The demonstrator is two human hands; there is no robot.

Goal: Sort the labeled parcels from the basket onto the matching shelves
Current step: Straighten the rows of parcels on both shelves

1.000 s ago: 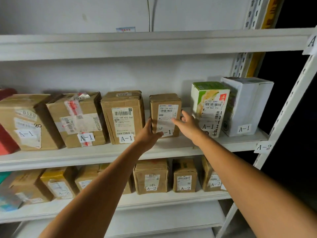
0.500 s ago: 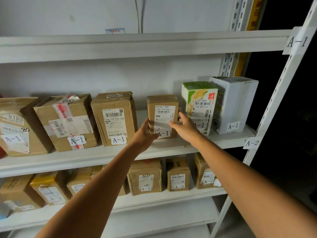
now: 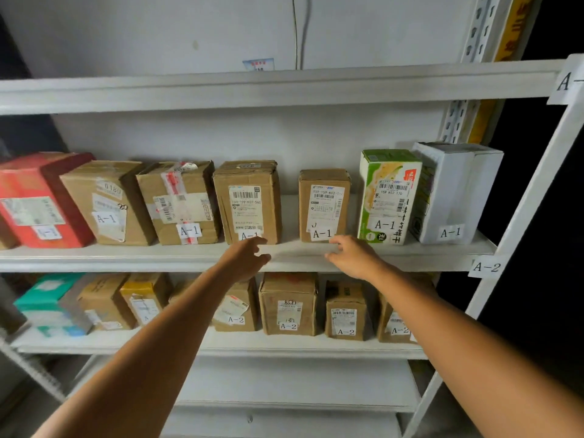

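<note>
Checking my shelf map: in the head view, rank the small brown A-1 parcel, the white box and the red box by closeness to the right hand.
1. The small brown A-1 parcel, just above the fingertips of the right hand.
2. The white box, at the shelf's right end.
3. The red box, at the far left.

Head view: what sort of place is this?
Probably a parcel depot or pickup storeroom: white metal shelving with an A-2 tag on its upright, and cardboard parcels carrying barcoded shipping labels plus A-1 or A-2 stickers.
</note>
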